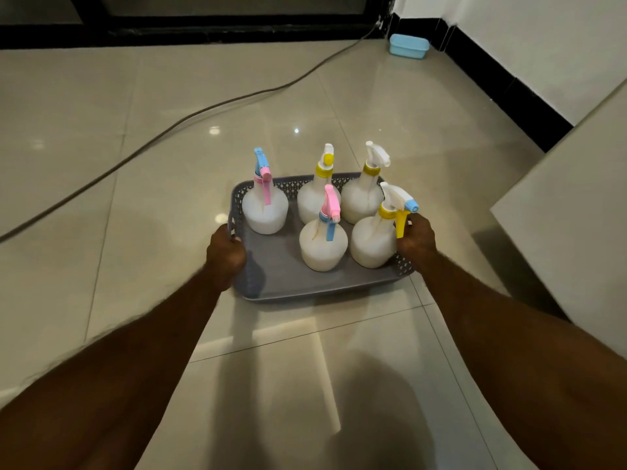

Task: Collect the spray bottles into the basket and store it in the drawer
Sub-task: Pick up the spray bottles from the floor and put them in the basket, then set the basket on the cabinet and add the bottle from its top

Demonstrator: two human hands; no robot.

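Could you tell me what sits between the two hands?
In the head view, the grey plastic basket, holding five white spray bottles, spans left hand to right hand.

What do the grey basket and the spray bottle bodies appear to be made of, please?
Basket: likely moulded plastic, matte grey, judging by its perforated lattice walls and smooth floor. Spray bottle bodies: probably translucent white plastic, milky and slightly glossy; their triggers look like opaque coloured plastic.

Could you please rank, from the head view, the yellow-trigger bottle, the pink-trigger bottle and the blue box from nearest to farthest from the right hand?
1. Yellow-trigger bottle, beside the right hand.
2. Pink-trigger bottle, basket's far-left corner.
3. Blue box, by the far wall.
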